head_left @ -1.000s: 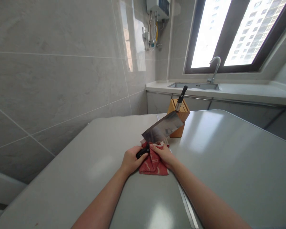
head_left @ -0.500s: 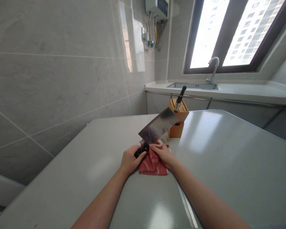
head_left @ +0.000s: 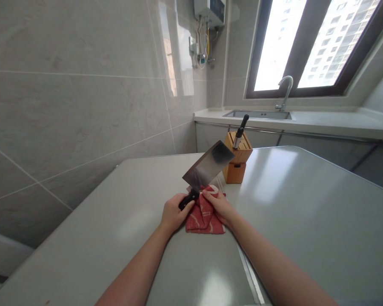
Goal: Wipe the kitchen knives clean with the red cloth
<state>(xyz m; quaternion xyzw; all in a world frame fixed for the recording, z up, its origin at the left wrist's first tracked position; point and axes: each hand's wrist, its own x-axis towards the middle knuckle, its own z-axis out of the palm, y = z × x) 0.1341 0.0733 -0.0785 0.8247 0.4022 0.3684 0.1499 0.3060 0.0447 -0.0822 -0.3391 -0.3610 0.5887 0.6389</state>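
Observation:
My left hand (head_left: 173, 213) is shut around the black handle of a steel cleaver (head_left: 208, 166), whose broad blade tilts up and away, a little above the cloth. Under my right hand (head_left: 218, 207) lies a folded red cloth (head_left: 204, 221) with white streaks. The fingers of that hand grip its upper part. Both hands are close together, and the cleaver's lower edge is just beyond my right fingers.
A wooden knife block (head_left: 238, 159) holding a black-handled knife stands on the grey table (head_left: 115, 212) behind the blade. Beyond the table are a steel sink (head_left: 257, 114) with a curved faucet (head_left: 285, 93), a window and a wall-mounted water heater (head_left: 210, 12).
The cleaver blade has tilted steeper, with its handle dropping slightly down and left. My right hand has shifted a little on the cloth.

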